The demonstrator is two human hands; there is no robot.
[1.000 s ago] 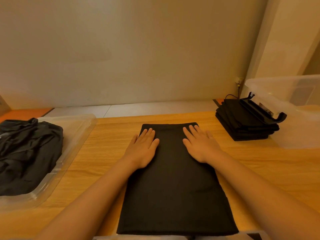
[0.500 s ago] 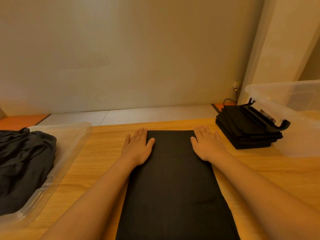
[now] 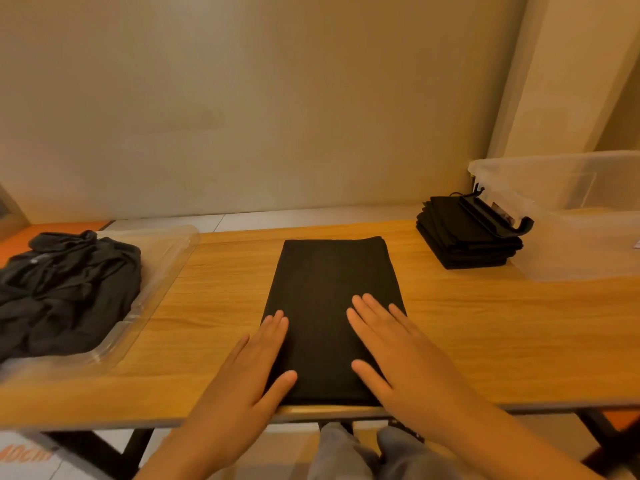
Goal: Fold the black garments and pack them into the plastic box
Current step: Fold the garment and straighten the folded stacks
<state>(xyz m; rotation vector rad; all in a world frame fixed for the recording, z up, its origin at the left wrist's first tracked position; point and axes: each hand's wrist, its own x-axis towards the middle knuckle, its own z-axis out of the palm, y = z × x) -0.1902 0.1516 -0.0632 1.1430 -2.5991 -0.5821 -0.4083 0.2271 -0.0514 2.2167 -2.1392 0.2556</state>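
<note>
The left hand and right hand, fingers straight and gripping nothing, are pressing flat the near end of the long black folded fabric garment lying mid-way along the light wooden table, probably needing a pinch there next to double it over.

A wooden table stands before a beige wall, with perhaps a black hanger far right.

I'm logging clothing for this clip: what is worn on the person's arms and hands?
Nothing that shows: the left hand and right hand are bare, without gloves, rings or a watch, and both forearms are uncovered, with no sleeve in view.
</note>
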